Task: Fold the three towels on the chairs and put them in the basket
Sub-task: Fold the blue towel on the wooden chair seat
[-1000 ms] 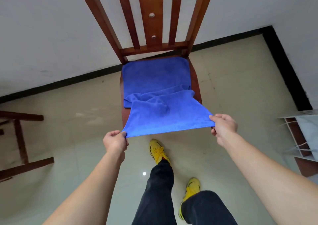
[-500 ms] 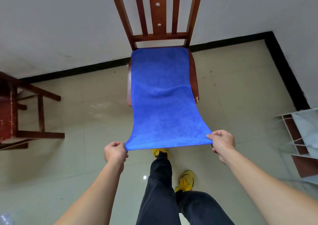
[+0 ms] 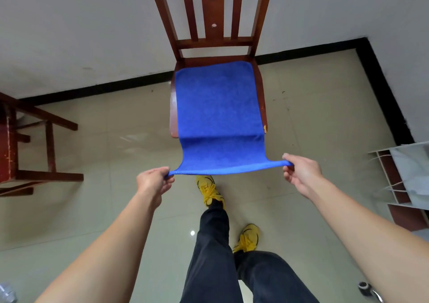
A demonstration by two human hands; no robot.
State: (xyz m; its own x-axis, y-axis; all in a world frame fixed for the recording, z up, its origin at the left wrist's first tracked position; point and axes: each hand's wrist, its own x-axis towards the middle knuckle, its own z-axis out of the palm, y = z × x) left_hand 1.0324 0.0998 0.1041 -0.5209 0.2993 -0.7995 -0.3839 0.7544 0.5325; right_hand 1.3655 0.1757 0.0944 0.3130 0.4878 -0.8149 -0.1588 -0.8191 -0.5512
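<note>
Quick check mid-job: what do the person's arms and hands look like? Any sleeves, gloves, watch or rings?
Both are bare. The left hand and right hand wear no gloves, and no ring shows on the fingers in view. The left forearm and right forearm carry no sleeve, watch or band up to the picture's edge.

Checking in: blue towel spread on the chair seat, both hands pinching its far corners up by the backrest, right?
Not quite. The head view shows the left hand and right hand pinching the near corners of the blue towel, just off the front edge of the chair seat. The rest is right.
</note>
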